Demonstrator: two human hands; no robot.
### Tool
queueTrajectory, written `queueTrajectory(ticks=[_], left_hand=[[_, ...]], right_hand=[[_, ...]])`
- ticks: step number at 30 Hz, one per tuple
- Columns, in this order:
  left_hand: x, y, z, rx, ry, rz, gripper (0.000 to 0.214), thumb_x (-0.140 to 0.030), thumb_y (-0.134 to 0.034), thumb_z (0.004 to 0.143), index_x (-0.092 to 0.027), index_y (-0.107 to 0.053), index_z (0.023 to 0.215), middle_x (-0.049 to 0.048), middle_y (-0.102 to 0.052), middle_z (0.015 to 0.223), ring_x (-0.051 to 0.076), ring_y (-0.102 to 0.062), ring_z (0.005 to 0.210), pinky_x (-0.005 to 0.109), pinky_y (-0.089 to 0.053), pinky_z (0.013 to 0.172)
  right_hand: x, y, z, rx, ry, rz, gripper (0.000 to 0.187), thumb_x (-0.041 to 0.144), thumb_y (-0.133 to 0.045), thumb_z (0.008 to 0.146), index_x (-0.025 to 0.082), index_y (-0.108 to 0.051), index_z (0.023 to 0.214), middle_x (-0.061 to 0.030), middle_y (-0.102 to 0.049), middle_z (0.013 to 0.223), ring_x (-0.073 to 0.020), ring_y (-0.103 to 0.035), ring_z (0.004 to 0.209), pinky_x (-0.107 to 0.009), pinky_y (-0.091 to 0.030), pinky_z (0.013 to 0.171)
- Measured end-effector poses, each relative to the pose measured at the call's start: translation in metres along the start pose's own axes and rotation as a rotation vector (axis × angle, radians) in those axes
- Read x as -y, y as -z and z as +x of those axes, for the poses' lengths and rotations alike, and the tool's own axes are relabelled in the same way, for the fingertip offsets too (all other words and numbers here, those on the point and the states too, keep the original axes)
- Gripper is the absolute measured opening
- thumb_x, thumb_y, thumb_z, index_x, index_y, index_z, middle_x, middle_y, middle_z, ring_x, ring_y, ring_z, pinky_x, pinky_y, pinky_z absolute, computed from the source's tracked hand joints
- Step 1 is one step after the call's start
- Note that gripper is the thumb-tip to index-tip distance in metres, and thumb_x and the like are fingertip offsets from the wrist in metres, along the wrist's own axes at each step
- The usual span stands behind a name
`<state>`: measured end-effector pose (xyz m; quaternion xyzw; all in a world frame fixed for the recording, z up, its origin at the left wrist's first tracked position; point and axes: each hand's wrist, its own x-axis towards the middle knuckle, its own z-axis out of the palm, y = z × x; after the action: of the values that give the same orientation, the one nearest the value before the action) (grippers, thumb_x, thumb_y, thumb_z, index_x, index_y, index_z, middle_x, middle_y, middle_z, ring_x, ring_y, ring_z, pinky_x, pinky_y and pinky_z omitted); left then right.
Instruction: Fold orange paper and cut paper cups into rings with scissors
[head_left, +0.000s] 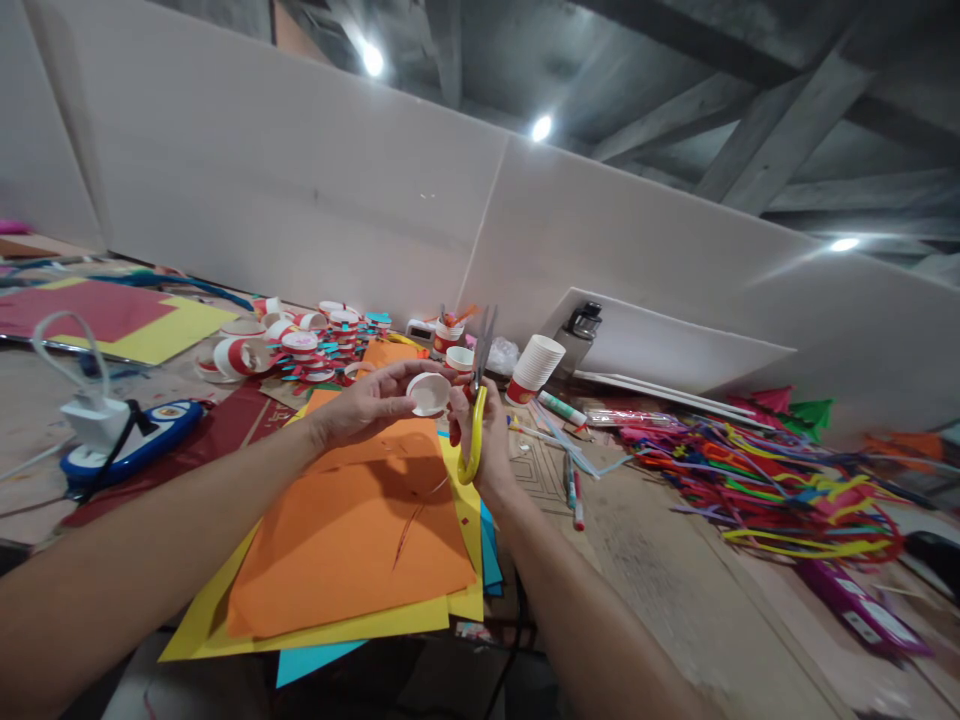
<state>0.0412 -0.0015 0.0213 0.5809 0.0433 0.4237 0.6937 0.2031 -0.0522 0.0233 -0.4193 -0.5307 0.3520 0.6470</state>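
Note:
My left hand (375,400) is closed around a small white paper cup (429,393), its round white base turned toward me. My right hand (487,440) grips yellow-handled scissors (475,420), fingers through the loops, the grey blades pointing up and away just right of the cup. Both hands hover above a stack of orange (352,530), yellow and blue paper sheets lying on the table.
Cut red-and-white cups with paper bits (300,345) lie behind the hands. A stack of paper cups (534,368) stands to the right, by markers (574,490). Coloured strips (765,480) pile at right. A blue and white device (127,440) sits left, beyond it red and yellow sheets (112,315).

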Motion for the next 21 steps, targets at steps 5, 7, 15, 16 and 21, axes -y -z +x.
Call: queueTrajectory(ticks=[5,7,15,16,21], left_hand=[[0.001,0.002,-0.002,0.037,0.029,-0.024,0.046,-0.013,-0.071,0.077,-0.019,-0.062,0.122,0.0108,-0.064,0.12,0.02,-0.06,0.109,0.032,-0.049,0.093],[-0.001,0.001,-0.002,0.022,0.016,-0.056,0.047,-0.015,-0.071,0.077,-0.019,-0.061,0.122,0.0115,-0.063,0.122,0.022,-0.06,0.11,0.034,-0.049,0.094],[-0.01,0.005,0.001,-0.153,-0.038,-0.126,0.052,-0.03,-0.078,0.072,-0.016,-0.062,0.119,0.0109,-0.068,0.115,0.025,-0.061,0.111,0.039,-0.051,0.095],[-0.009,0.006,0.002,-0.16,-0.043,-0.127,0.052,-0.03,-0.079,0.071,-0.016,-0.062,0.118,0.0107,-0.068,0.114,0.024,-0.062,0.11,0.038,-0.052,0.094],[-0.008,0.006,0.002,-0.171,-0.068,-0.13,0.051,-0.032,-0.081,0.069,-0.016,-0.064,0.115,0.0099,-0.069,0.11,0.022,-0.065,0.102,0.036,-0.055,0.09]], right_hand=[[0.002,0.0,0.0,0.021,0.017,-0.016,0.03,0.043,-0.064,0.082,0.023,-0.05,0.099,0.0064,-0.05,0.066,-0.0078,-0.045,0.05,-0.02,-0.039,0.047],[0.003,0.001,0.0,0.032,0.068,-0.073,0.029,0.04,-0.063,0.083,0.022,-0.051,0.102,0.0035,-0.056,0.074,-0.0099,-0.052,0.059,-0.022,-0.045,0.056],[-0.003,0.018,0.004,0.1,0.337,-0.794,0.033,0.025,-0.053,0.084,0.019,-0.054,0.117,-0.0089,-0.056,0.103,-0.0204,-0.055,0.089,-0.033,-0.047,0.08],[-0.005,0.019,0.004,0.113,0.355,-0.863,0.034,0.024,-0.052,0.084,0.019,-0.053,0.118,-0.009,-0.055,0.101,-0.0205,-0.054,0.087,-0.033,-0.047,0.078],[-0.006,0.023,0.004,0.137,0.426,-1.02,0.037,0.025,-0.052,0.083,0.018,-0.051,0.12,-0.0086,-0.052,0.098,-0.0204,-0.053,0.083,-0.031,-0.046,0.074]])
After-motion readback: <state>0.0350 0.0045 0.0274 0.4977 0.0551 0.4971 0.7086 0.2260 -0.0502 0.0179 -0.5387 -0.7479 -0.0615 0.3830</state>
